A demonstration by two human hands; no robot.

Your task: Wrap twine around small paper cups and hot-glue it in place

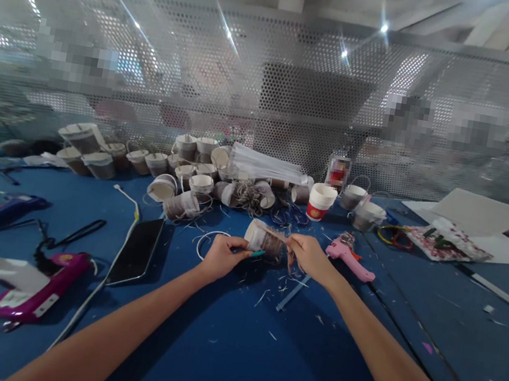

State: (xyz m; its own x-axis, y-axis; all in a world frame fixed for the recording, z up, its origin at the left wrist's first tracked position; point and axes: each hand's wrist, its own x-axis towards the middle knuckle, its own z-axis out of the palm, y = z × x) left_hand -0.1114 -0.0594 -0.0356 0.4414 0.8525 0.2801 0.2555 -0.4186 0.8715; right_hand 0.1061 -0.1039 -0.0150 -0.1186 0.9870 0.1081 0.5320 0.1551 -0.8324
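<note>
A paper cup lies on its side above the blue table, its pale end toward the left and brownish twine around its body. My left hand is closed at the cup's lower left, with a small teal item at its fingertips. On the right, my right hand pinches a pale strip against the wrapped side of the cup. A pink glue gun rests just right of that hand. White and brown scraps lie beneath the cup.
Several twine-wrapped cups crowd the back, beside stacked paper cups. A phone, a white cable and a magenta power strip lie left. Cardboard sheets lie at the right rear, before a perforated screen.
</note>
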